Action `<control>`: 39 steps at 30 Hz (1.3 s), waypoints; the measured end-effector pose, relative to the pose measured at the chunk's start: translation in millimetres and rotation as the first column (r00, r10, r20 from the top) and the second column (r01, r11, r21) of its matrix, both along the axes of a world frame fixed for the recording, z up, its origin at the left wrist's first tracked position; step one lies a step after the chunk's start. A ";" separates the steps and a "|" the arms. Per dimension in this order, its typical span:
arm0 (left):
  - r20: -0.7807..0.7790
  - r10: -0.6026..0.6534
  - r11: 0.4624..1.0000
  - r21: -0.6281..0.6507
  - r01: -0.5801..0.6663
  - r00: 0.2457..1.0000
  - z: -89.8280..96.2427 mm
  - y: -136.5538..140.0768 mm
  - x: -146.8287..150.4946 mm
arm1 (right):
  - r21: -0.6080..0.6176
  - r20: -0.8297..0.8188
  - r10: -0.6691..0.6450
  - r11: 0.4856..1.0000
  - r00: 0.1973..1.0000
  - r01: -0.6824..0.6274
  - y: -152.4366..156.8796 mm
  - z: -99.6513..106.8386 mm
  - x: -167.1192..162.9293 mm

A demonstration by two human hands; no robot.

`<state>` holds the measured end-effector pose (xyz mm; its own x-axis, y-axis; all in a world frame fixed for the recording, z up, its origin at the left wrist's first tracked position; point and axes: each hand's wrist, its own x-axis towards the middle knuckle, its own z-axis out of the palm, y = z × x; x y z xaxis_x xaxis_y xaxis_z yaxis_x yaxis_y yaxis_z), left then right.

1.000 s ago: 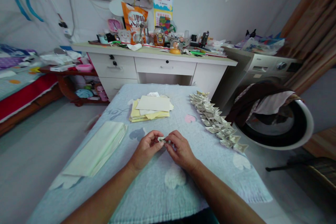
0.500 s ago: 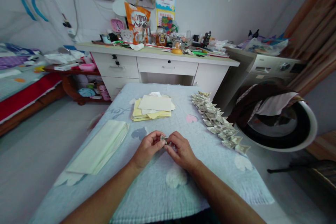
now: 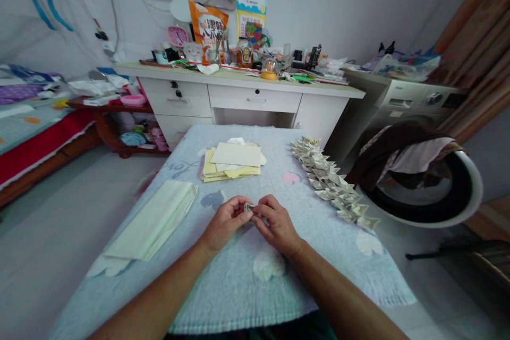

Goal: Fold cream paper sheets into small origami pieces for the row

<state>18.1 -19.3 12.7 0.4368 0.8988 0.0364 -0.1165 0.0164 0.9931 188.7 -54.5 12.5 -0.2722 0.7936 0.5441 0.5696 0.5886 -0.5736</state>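
Between my two hands is a small folded paper piece (image 3: 249,207), mostly covered by the fingers. My left hand (image 3: 227,221) pinches it from the left with thumb and fingers. From the right, my right hand (image 3: 275,224) pinches its other side, fingertips close to the left thumb. Several folded paper boats (image 3: 329,180), pale with printed marks, lie in rows on the cloth to the right. Beyond my hands sits a stack of yellow and cream paper sheets (image 3: 235,156). Long pale green paper sheets (image 3: 153,220) lie at the left.
A blue patterned cloth (image 3: 223,297) covers the table. Behind it stands a white desk (image 3: 255,98) crowded with a snack bag, jars and a pink clock. A washing machine (image 3: 402,101) with its door open and clothes hanging out is at the right; a bed edge is at the left.
My right fingers have shifted slightly upward on the folded paper, which now shows less between the hands. The view has tilted slightly; the papers and boats lie as before.
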 end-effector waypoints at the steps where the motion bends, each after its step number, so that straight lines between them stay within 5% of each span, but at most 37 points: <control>1: 0.006 -0.003 1.000 -0.008 0.003 1.000 0.1 -0.4 0.1 | -0.003 -0.006 0.002 1.000 1.000 -0.002 0.1 0.1 0.1; 22: 0.169 -0.001 0.996 -0.093 0.017 0.986 1.5 0.8 -0.5 | -0.058 -0.101 0.000 0.998 0.995 -0.006 -2.4 3.9 2.3; 39: 0.093 0.026 0.996 -0.085 -0.019 0.995 1.5 0.7 -1.9 | 0.006 0.015 -0.085 0.996 0.996 0.085 -0.4 13.7 16.5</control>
